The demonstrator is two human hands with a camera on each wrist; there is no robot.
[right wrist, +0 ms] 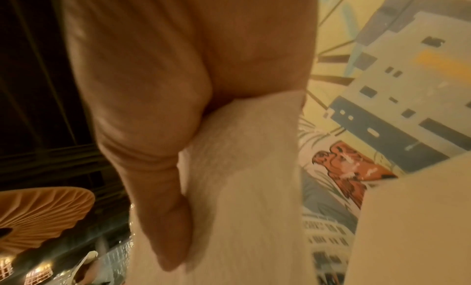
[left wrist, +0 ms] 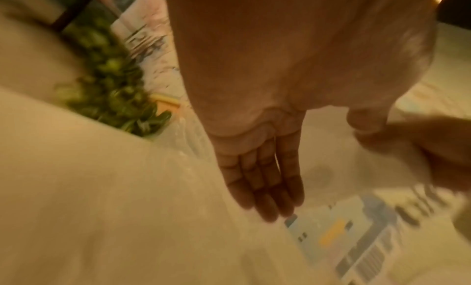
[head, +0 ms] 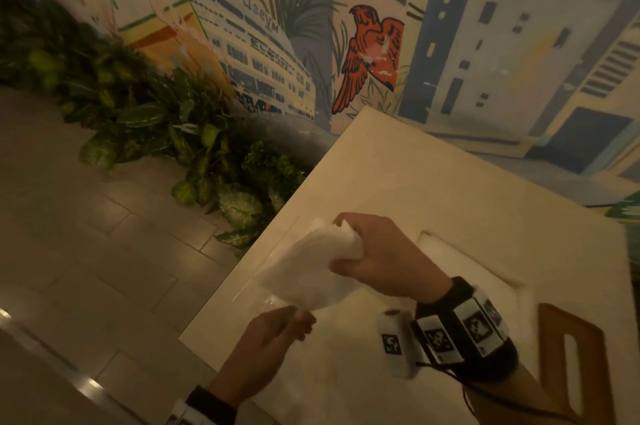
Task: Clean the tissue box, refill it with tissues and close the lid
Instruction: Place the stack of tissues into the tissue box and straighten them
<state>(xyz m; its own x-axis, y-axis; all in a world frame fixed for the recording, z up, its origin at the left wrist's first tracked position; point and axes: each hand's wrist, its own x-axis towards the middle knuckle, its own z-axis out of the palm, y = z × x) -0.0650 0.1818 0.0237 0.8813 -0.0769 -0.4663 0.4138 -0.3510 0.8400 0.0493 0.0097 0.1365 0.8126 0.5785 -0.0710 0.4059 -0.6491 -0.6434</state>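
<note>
A thick stack of white tissues (head: 322, 251) hangs above the cream table (head: 433, 164), its lower end inside a clear plastic wrapper (head: 266, 293). My right hand (head: 346, 241) grips the stack's far end, thumb on top; the right wrist view shows the tissues (right wrist: 242, 188) close beside the thumb. My left hand (head: 298, 320) is at the wrapper's near end; in the left wrist view its fingers (left wrist: 262, 184) lie straight over the plastic (left wrist: 183, 140). Behind my right wrist stands the white, open tissue box (head: 485, 272). The wooden lid (head: 550, 327) with a slot lies flat at the right.
The table's left edge runs diagonally, with tiled floor (head: 86, 234) below it. Green leafy plants (head: 156, 119) line the floor along the painted mural wall (head: 485, 43), which stands just behind the table.
</note>
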